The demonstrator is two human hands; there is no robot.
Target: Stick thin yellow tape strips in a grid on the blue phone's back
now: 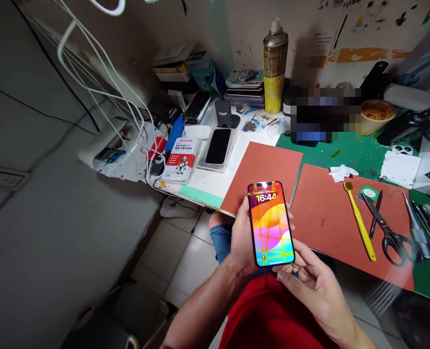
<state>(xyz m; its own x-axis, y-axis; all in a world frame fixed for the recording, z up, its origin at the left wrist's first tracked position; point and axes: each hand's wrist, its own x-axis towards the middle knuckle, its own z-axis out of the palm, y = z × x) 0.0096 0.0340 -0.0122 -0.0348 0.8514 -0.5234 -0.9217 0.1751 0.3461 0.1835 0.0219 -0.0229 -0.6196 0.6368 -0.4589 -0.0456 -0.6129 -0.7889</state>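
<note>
A lit smartphone (271,225) with a colourful lock screen reading 16:44 lies face up in my left hand (242,237). My left fingers wrap behind it and their tips show at its right edge. My right hand (316,291) is at the phone's lower right corner, thumb below the bottom edge and fingers loosely curved apart from the thumb. Whether its fingertips touch the phone is hard to tell. Beyond the phone lies a reddish-brown mat (273,162) on the bench.
On the right mat lie a yellow brush (360,223) and black scissors (389,230), with slim tools (418,228) beside them. Further back stand a spray can (274,68), another phone (218,146) and a battery box (180,159). White cables (102,63) hang at left.
</note>
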